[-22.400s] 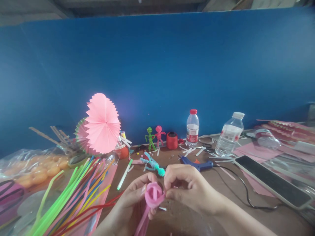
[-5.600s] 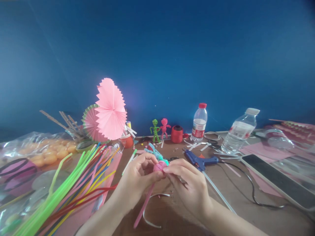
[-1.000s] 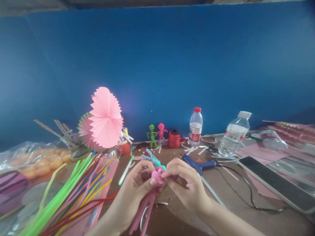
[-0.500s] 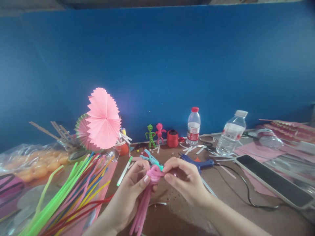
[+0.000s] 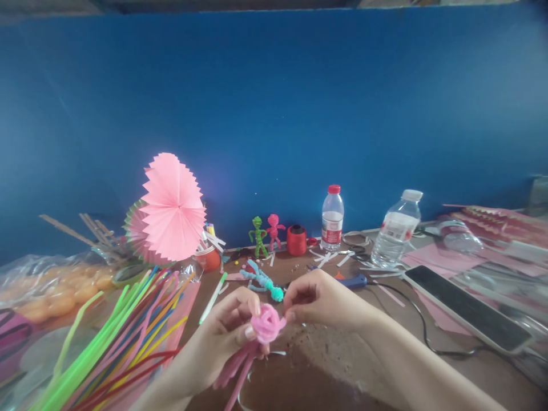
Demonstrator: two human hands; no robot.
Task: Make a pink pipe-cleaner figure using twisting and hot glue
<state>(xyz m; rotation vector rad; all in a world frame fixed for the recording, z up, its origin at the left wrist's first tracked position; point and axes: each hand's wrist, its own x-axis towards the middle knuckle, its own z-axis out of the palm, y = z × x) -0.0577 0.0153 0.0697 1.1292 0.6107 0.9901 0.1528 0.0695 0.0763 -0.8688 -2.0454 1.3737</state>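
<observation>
A ball of wound pink pipe cleaners (image 5: 268,323) sits in my left hand (image 5: 229,325), its thumb and fingers closed round the ball's left side. Several straight pink stems hang from it toward the table edge. My right hand (image 5: 308,299) is closed in a pinch at the ball's right side, on a short pink pipe cleaner end (image 5: 282,323). Just behind the ball lies a light-blue pipe cleaner figure (image 5: 264,281) with a turquoise head. Farther back, a green figure (image 5: 258,237) and a pink figure (image 5: 274,231) stand by the wall.
Loose coloured pipe cleaners (image 5: 115,342) cover the left side. A pink paper fan (image 5: 173,208) rises behind them. Two water bottles (image 5: 332,220), a red thread spool (image 5: 296,240) and a blue-handled tool (image 5: 355,281) stand or lie at the back. A phone (image 5: 466,308) lies right.
Both hands have come slightly lower with the pink ball, which has tilted so its coiled top faces me. The turquoise-headed figure shows more fully, and the view has shifted a little.
</observation>
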